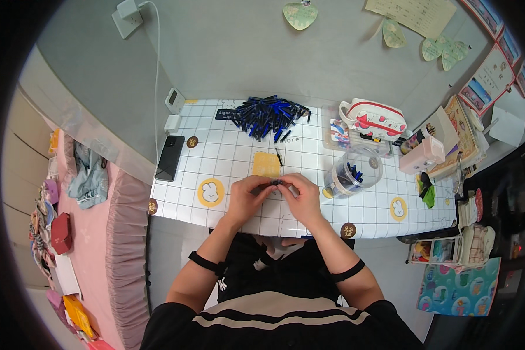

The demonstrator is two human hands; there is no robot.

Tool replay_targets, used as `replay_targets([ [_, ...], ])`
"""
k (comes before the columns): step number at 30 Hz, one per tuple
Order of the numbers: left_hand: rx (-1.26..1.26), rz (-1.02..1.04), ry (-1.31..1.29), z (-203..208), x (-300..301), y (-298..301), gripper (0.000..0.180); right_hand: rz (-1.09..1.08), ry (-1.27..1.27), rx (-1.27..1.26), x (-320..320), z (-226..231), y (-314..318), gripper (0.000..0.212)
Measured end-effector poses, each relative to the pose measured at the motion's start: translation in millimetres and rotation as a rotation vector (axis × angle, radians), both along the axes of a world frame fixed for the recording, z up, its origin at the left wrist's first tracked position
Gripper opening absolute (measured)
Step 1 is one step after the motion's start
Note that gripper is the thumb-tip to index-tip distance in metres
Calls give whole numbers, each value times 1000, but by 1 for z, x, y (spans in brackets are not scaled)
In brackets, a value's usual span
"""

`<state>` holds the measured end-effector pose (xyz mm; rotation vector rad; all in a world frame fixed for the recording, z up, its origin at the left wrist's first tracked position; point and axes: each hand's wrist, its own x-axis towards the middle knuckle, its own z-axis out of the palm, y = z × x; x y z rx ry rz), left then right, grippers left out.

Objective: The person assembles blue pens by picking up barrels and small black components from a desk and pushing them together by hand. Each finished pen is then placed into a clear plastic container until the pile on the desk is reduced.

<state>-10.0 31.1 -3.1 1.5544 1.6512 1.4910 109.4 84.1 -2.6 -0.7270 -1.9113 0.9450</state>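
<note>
My left hand (pixel 245 197) and my right hand (pixel 301 199) meet over the near middle of the table. Between their fingertips they pinch a small dark stick-like piece (pixel 276 182), partly hidden by the fingers. Just beyond lies a single thin black stick (pixel 279 157), beside a yellow square (pixel 266 164) on the tabletop. A heap of short blue and black sticks (pixel 268 119) is piled near the wall; their exact kind is too small to tell. Right of my hands stands a clear round tub (pixel 368 165) with several similar dark pieces inside.
On the white gridded table (pixel 227 154), a black phone (pixel 170 158) lies at the left edge. Toward the back right are a white patterned pouch (pixel 372 118) on a clear box, a pink container (pixel 422 155) and notebooks (pixel 458 131). A pink-covered bed (pixel 99 233) stands left.
</note>
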Motion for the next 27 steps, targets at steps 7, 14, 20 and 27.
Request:
replay_targets([
  [7,61,-23,43,1,1,-2,14,8,-1,48,3,-1,-2,17],
  [14,44,-44,-2,3,2,-2,14,-14,-19,20,4,0,-4,19],
  [20,32,-30,54,6,2,-3,15,-28,-19,61,4,0,-5,20],
  [27,19,-39,49,6,2,-4,16,-31,-67,26,5,3,-8,21],
])
